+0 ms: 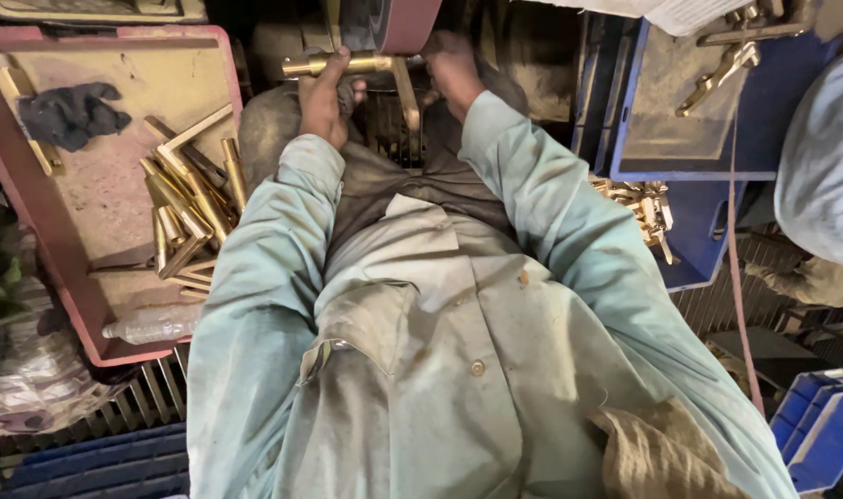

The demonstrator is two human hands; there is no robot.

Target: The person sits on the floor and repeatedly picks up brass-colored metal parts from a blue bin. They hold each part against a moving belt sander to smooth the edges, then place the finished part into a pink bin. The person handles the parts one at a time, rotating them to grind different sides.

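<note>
Fingers of the left hand (324,97) curl tight around a brass L-shaped fitting (343,65), a smooth, dull-gold tube with a rounded end that juts out to the left of the fist. Its other leg bends downward between the two hands. That fitting sits right up against a broad reddish-brown sanding belt (389,23), whose matte band runs over a wheel at the top of the view. On the far side, the right hand (454,69) is closed too, gripping the same piece near its bend, though its fingertips are tucked out of sight in the shadow.

Both arms wear a faded, dusty green work shirt (440,323) with buttons and a flapped chest pocket, the cloth grimy and creased.

To the left lies a worn red plastic tray (70,286), its floor scuffed and powdery. It holds a loose heap of brass angle pieces (186,208), a crumpled dark glove (70,113) and a clear plastic bottle (153,323) on its side. To the right, a blue crate (717,148) carries more brass parts (643,203), jumbled and bright-edged.
</note>
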